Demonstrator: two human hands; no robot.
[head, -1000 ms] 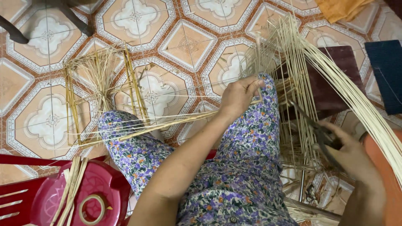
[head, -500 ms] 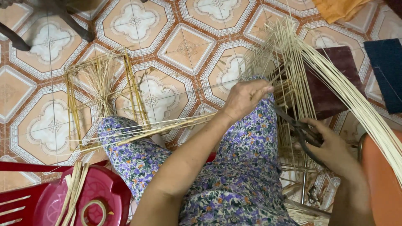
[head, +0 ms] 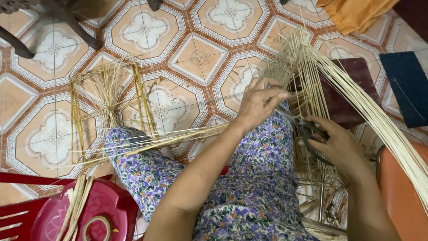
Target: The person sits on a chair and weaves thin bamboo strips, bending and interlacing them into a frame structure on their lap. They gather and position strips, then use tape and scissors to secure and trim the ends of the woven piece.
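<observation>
Scissors [head: 303,127] sit gripped in your right hand [head: 339,145]; left hand [head: 258,102] fingers pinch the cane strands [head: 307,76]. Hold them taut, cut squarely near the knee.

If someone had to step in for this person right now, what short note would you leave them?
Left hand: fingers closed on the pale reed strips fanned over the knee.
Right hand: grip on dark scissors, blades pointing at the strips by the left hand.
A rectangular reed frame lies on the tiled floor; loose strips cross the lap. More strips and a tape roll sit on the red stool.
Done: frame is assembled. Left: strips by the scissors look uncut.
</observation>
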